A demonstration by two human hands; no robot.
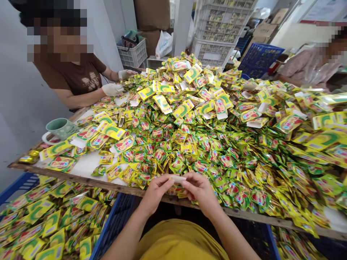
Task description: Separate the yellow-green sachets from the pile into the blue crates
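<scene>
Fingers of the left hand (154,193) pinch one end of a small pale piece (178,178), thumb against forefinger with hardly any gap, while the right hand (202,190) grips its other end the same way. The right hand's remaining fingers curl beneath; those of the left are mostly hidden. What the piece is cannot be told, as the fingertips cover both ends.

Taking that piece as the clock's centre, it sits just over the near edge of the table (89,164). Green and yellow sachets (176,166) lie close by at twelve o'clock, and farther along that line rises a heap of yellow cartons (162,103). At about eleven, a co-worker's gloved hand (112,89) touches the heap's edge. A green mug (61,128) stands near ten, and a blue crate (17,187) full of yellow packets (51,222) lies between eight and nine.
</scene>
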